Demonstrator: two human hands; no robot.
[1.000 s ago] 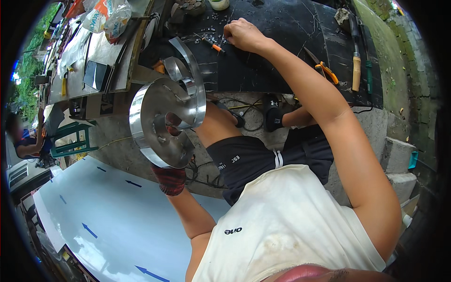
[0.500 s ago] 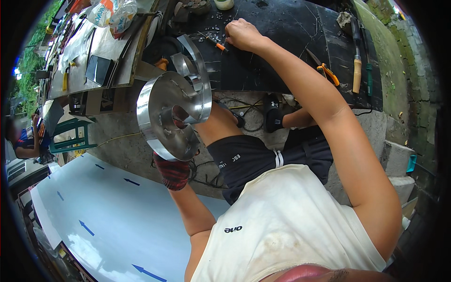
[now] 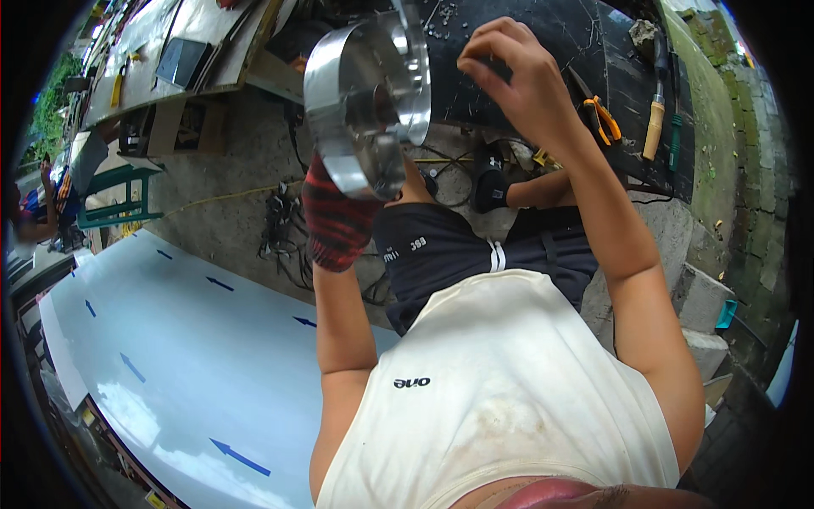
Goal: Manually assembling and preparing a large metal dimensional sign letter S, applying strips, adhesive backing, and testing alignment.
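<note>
My left hand (image 3: 339,216), in a red and black striped glove, grips the lower edge of a shiny curved sheet-metal letter shape (image 3: 326,93). This piece has a tall bent rim round a flat back and is held up, tilted, above my knee. My bare right hand (image 3: 530,76) is raised over the near part of a black table (image 3: 627,59). Its thumb and forefinger are drawn together in a pinch; whatever lies between them is too small to make out. Several small grey bits (image 3: 441,19) are scattered on the table beyond it.
Orange-handled pliers (image 3: 604,120), a wooden-handled tool (image 3: 654,131) and a green-handled tool (image 3: 675,144) lie at the table's right. A pale blue sheet with arrows (image 3: 212,356) spreads at left. Cables (image 3: 280,229) tangle on the floor. Another person (image 3: 42,204) is near a green stool (image 3: 114,199).
My right hand has lifted from the small bits and come nearer to me, toward the right. The left hand has carried the metal letter shape up and to the right, turning it.
</note>
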